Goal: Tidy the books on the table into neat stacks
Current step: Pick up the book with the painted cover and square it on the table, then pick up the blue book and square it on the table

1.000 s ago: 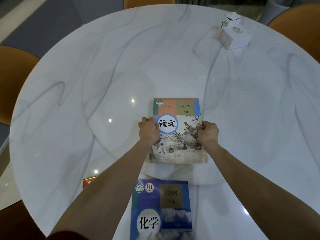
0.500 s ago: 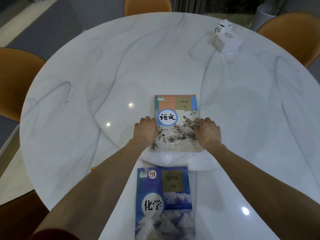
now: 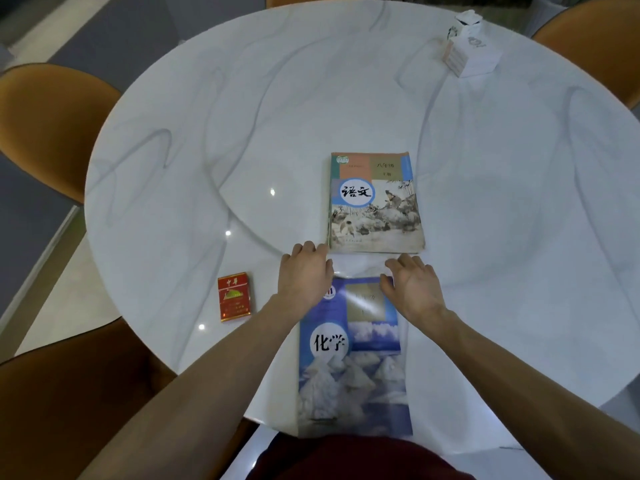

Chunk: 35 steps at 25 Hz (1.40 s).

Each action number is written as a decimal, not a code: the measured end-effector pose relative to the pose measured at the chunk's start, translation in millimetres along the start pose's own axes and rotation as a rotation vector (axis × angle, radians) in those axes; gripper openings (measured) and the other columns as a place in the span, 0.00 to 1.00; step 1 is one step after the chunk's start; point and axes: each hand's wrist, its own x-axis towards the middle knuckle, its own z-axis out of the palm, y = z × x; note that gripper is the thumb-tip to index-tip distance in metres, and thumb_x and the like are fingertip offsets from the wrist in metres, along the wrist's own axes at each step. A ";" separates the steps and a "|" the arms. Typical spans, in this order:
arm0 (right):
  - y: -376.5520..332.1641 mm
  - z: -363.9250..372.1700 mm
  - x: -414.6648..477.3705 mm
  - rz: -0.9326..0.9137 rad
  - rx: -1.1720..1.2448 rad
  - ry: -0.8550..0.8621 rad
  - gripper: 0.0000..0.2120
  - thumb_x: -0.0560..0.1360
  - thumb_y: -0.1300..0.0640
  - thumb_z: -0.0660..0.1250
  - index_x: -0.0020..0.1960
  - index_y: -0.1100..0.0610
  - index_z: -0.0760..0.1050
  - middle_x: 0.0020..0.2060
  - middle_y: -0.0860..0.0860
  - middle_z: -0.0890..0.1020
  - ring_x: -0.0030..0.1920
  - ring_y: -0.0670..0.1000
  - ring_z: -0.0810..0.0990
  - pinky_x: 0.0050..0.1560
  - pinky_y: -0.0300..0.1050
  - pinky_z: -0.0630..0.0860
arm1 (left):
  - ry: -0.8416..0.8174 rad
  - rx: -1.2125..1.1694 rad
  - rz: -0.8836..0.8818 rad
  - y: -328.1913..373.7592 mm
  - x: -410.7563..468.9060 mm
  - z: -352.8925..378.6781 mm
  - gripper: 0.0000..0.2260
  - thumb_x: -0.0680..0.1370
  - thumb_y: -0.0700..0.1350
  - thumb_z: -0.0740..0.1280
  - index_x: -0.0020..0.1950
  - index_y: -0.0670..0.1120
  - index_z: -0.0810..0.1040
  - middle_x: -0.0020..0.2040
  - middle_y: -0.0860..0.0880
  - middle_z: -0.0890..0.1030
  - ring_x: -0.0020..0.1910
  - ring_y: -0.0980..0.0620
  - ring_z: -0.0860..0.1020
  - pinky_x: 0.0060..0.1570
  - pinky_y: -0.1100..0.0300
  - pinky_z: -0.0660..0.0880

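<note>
the round marble worktop [image 3: 242, 133] fills most of the frame, with orange chairs [image 3: 45, 126] showing around its rim at the left, the top and the upper right. it carries only a few things, so i can judge progress fairly well.

in the centre of the frame sits the chinese-language book [image 3: 375, 202], lying flat and square to me. its lower edge looks thick and layered, so i think it may be the top of a stack, but i cannot tell how many books lie under it. below it, in the lower centre of the frame, the blue chemistry book [image 3: 353, 362] lies flat by itself, apart from the first, its near end overhanging the worktop edge towards my body. by my reading that one is what is left: it has not been lifted or joined to anything.

my left hand [image 3: 304, 278] covers the chemistry book's upper left corner, fingers loosely spread and empty. my right hand [image 3: 412, 289] rests at its upper right corner, fingers apart, gripping nothing. both hands sit just below the upper book, not touching it.

a white tissue box [image 3: 471, 53] stands in the upper right, well apart. a red cigarette pack [image 3: 234, 301] lies at the left of my left hand.
</note>
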 end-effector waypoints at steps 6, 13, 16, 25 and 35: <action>-6.7 24.6 -53.5 0.064 0.018 -0.119 0.16 0.77 0.56 0.61 0.61 0.63 0.74 0.50 0.61 0.80 0.49 0.61 0.78 0.47 0.53 0.75 | -0.091 0.018 -0.094 -11.9 -63.5 38.8 0.17 0.81 0.48 0.55 0.67 0.44 0.70 0.60 0.43 0.76 0.60 0.43 0.73 0.53 0.51 0.71; -11.6 41.4 -98.5 0.279 0.240 -0.255 0.18 0.79 0.52 0.59 0.65 0.60 0.67 0.55 0.60 0.77 0.54 0.58 0.76 0.53 0.50 0.75 | -0.177 -0.292 -0.289 -8.8 -113.3 66.5 0.19 0.79 0.47 0.60 0.69 0.43 0.67 0.60 0.42 0.73 0.61 0.43 0.71 0.53 0.50 0.74; -13.0 47.0 -110.9 0.430 0.417 -0.286 0.16 0.77 0.54 0.62 0.61 0.62 0.71 0.52 0.61 0.79 0.51 0.60 0.78 0.51 0.50 0.75 | -0.156 -0.479 -0.428 -4.8 -120.6 73.5 0.20 0.78 0.45 0.63 0.68 0.42 0.67 0.60 0.40 0.74 0.60 0.42 0.72 0.55 0.49 0.74; -9.9 46.1 -117.0 0.804 0.840 -0.315 0.03 0.73 0.62 0.65 0.41 0.61 0.77 0.37 0.56 0.79 0.39 0.56 0.78 0.40 0.48 0.78 | -0.189 -0.991 -0.757 -8.1 -111.9 69.1 0.04 0.75 0.36 0.65 0.44 0.42 0.79 0.43 0.44 0.80 0.43 0.44 0.77 0.42 0.54 0.73; -6.1 40.6 -126.2 0.725 0.982 -0.307 0.02 0.75 0.62 0.65 0.46 0.60 0.76 0.39 0.54 0.79 0.40 0.54 0.76 0.37 0.43 0.75 | -0.076 -1.121 -0.608 -12.1 -137.8 62.9 0.10 0.81 0.42 0.58 0.59 0.54 0.71 0.51 0.44 0.81 0.50 0.45 0.80 0.49 0.47 0.79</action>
